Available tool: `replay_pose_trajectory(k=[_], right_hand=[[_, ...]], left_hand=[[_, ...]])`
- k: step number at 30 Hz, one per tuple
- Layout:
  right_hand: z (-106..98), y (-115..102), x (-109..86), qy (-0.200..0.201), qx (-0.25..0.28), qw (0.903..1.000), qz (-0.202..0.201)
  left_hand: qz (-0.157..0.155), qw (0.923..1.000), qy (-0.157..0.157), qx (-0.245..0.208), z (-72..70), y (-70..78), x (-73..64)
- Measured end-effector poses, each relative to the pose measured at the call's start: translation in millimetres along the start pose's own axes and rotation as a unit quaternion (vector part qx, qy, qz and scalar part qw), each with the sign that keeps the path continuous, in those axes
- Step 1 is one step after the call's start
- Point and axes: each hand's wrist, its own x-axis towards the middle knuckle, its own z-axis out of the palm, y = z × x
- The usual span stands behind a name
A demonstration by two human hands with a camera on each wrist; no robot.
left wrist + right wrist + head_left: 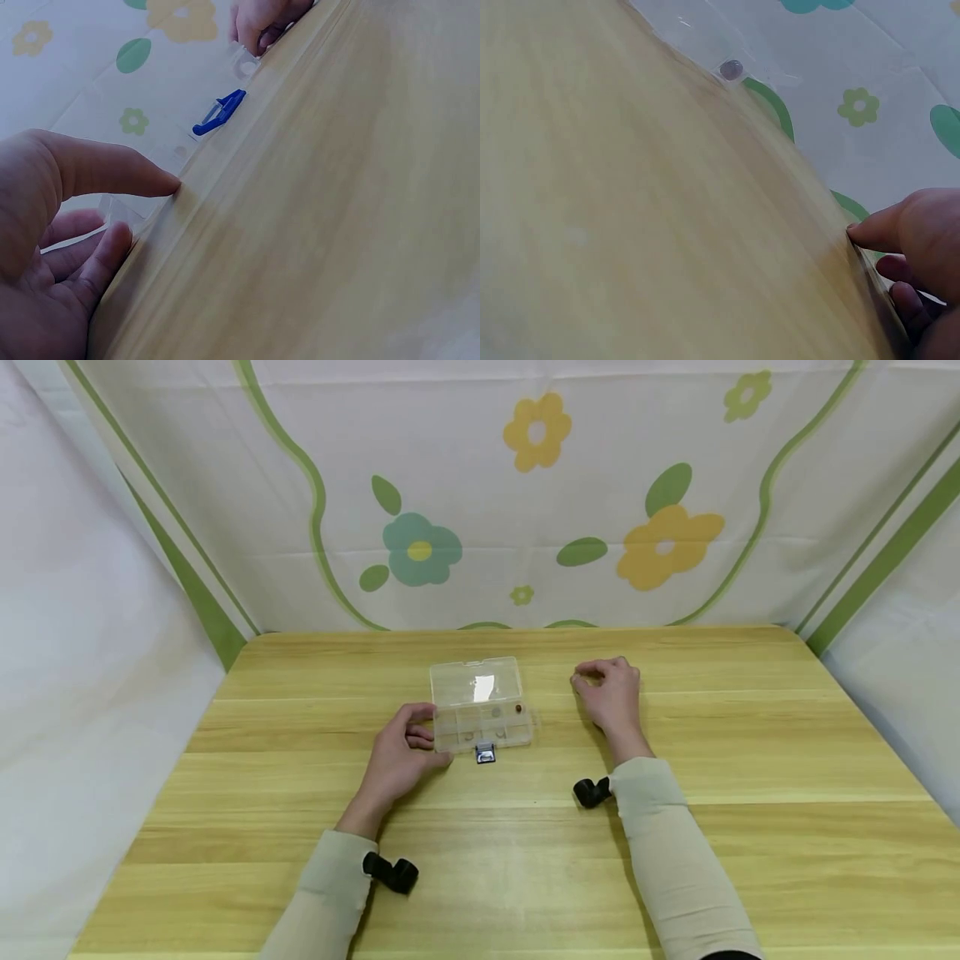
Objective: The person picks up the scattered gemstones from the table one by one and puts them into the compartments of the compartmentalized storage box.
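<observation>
A clear plastic compartment box [480, 718] stands on the table with its lid [457, 681] raised at the back. At its front edge hangs a dark blue latch [219, 112]. A small brown round piece [518, 708] sits in a back right compartment; several small, faint pieces lie in others. My left hand [401, 756] holds the box's left end, thumb along the front corner and fingers at the side. To the right of the box, my right hand [611, 693] is low over the table, fingers bent and thumb tip at the surface. I cannot tell whether its fingertips pinch anything.
The wooden table [510, 868] reaches back to a white cloth [480, 468] printed with flowers. White cloth also hangs at both sides. Black wrist cameras sit on the left sleeve [322, 885] and the right sleeve [667, 835].
</observation>
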Motion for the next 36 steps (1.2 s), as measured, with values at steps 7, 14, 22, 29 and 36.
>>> replay_pose_trajectory(k=[7,14,22,29,36], right_hand=[[0.5,-0.3,-1.1,0.010,-0.002,0.9999,-0.004],[-0.3,-0.3,-2.4,0.012,0.016,0.9998,-0.010],[0.0,1.5,-1.1,0.016,0.040,0.9989,-0.017],[0.2,-1.3,-2.9,0.014,0.060,0.9980,-0.011],[0.3,-3.0,-4.0,0.019,0.074,0.9970,-0.010]], left_hand=[[-0.001,1.0000,-0.001,-0.003,0.0,-0.1,0.6],[0.000,1.0000,0.001,-0.004,0.3,1.0,-0.2],[0.001,1.0000,0.001,-0.004,0.9,-0.3,0.7],[0.002,1.0000,0.000,-0.006,0.5,-0.9,0.9],[0.004,1.0000,-0.001,-0.004,0.4,-2.2,1.4]])
